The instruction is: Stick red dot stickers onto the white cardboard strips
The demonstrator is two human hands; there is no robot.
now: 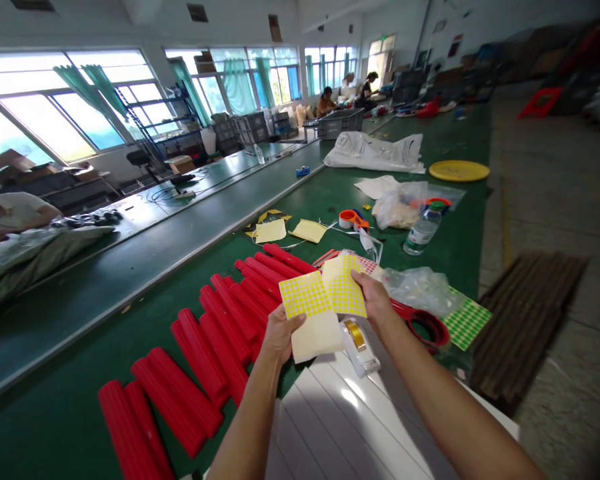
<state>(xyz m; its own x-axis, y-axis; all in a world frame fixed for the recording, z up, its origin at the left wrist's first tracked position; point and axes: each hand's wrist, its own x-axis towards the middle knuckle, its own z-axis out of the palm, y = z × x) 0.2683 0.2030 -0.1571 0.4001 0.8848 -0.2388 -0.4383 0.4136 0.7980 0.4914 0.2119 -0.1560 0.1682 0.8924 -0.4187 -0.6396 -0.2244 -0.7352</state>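
Observation:
My left hand (279,333) pinches a sheet of yellow dot stickers (306,293) at its lower left, with a pale blank part hanging below the dots. A second yellow dot sticker sheet (347,287) is gripped along its right edge by my right hand (373,297). The two sheets overlap at their inner edges. Just below them stands a white tape dispenser (360,347) with a yellowish roll, on a stack of white strips or panels (325,420). Rows of red ribbed tubes (167,400) lie to the left of my hands on the green table (45,427).
Right of my hands are a plastic bag (423,290), a green dot sheet (467,320) and a red ring-shaped roll (427,330). Farther off are a bottle (424,230), orange tape (353,219), a white sack (375,152) and a yellow disc (459,171). Other people sit at distant tables.

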